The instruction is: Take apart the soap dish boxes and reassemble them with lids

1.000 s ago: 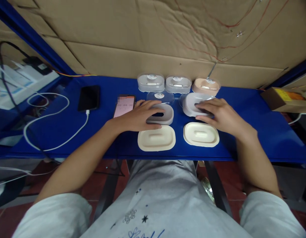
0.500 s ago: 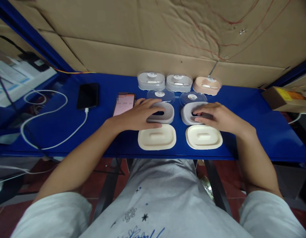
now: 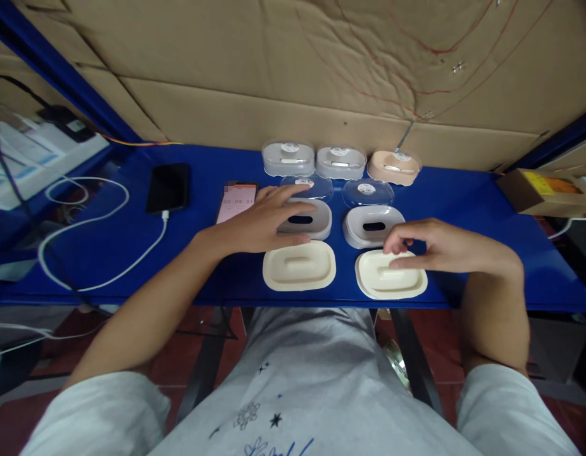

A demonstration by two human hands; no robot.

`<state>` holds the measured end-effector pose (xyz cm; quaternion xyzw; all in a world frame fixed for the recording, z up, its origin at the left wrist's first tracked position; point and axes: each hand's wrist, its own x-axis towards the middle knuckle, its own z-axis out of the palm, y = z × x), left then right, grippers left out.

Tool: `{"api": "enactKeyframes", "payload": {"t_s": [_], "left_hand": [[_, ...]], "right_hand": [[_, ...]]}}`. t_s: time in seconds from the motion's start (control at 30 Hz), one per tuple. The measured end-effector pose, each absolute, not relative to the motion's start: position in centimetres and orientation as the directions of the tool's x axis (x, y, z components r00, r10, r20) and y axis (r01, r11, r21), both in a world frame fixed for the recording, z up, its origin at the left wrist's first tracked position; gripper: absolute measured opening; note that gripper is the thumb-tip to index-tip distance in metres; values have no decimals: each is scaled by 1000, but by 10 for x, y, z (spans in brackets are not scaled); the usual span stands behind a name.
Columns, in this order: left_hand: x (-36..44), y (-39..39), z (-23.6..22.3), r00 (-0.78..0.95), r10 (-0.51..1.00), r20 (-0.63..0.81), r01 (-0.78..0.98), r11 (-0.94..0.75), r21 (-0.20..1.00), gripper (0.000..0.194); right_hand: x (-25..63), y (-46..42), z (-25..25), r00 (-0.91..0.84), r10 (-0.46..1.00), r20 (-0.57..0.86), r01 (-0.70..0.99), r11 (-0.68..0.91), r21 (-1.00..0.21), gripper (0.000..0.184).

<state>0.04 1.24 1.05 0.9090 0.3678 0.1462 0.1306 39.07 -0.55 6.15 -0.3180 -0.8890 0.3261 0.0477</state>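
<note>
My left hand (image 3: 264, 221) lies with fingers stretched flat over the left grey dish (image 3: 308, 221), which has a dark slot in its middle. My right hand (image 3: 435, 246) hovers with fingers curled over the right cream tray (image 3: 390, 280), holding nothing I can see. The right grey dish (image 3: 371, 225) sits uncovered just beyond that tray. The left cream tray (image 3: 299, 265) rests near the front edge. Two clear lids (image 3: 367, 190) lie behind the grey dishes.
Three closed boxes, two grey (image 3: 288, 158) and one peach (image 3: 394, 167), line the back of the blue table (image 3: 473, 202). A phone with a timer (image 3: 237, 202), a dark phone (image 3: 168, 187) on a white cable (image 3: 103, 253), and a cardboard box (image 3: 544, 190) sit around.
My right hand has let go of the right grey dish and pulled back toward me over the right cream tray. The left hand has stayed on the left grey dish.
</note>
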Motion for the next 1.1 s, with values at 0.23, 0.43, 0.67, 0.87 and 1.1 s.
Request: {"api": "enactKeyframes", "payload": {"t_s": [0.23,0.43,0.67,0.87,1.1], "left_hand": [[-5,-27,64,527,798,293,764,-596,247,48],[6,-117,65,515,803,299,468,-556,687,69],[49,-183,-12,573,819,22,-141,72,987,63],[88,-168,-35,691,704,-164,-511,636,578,57],[124,-142,-19,624,781,-28,-719,587,371,61]], "right_hand": [[382,-81,30,-669,743,-8,727,653,-213,37],[389,-125,3,-637,768,62,745,635,-203,51],[394,-115,-5,-634,748,196,646,652,-398,38],[368,-113,-1,-545,761,351,542,640,-545,37],[365,-100,6,-600,721,347,464,667,-582,35]]}}
